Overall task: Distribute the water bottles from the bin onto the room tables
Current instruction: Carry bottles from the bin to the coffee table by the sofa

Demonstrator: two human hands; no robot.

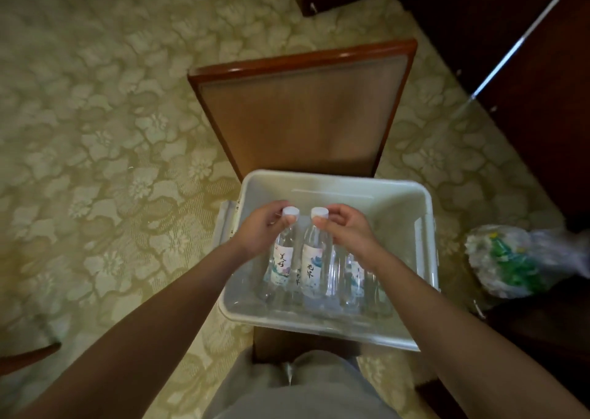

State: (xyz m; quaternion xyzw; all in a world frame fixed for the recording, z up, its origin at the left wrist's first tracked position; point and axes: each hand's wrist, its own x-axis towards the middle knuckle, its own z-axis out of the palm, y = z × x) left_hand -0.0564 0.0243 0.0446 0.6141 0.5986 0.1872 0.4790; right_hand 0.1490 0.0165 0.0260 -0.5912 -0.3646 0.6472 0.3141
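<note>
Nearest us, grey trousers (303,393); beyond, a chair (303,115) carries the white bin (383,207). We judge this the pick-up step: the left hand (260,230) clamps its fingers round the left bottle (282,260) at the neck, the right hand (346,230) round the right bottle (314,265). Both stand inside the bin, caps up, long axes near vertical. Next: lift the 2 clear.

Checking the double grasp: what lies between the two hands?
Head view: only two capped bottles, side by side: the left bottle, pinched at its cap by the left hand, and the right bottle, by the right hand.
</note>
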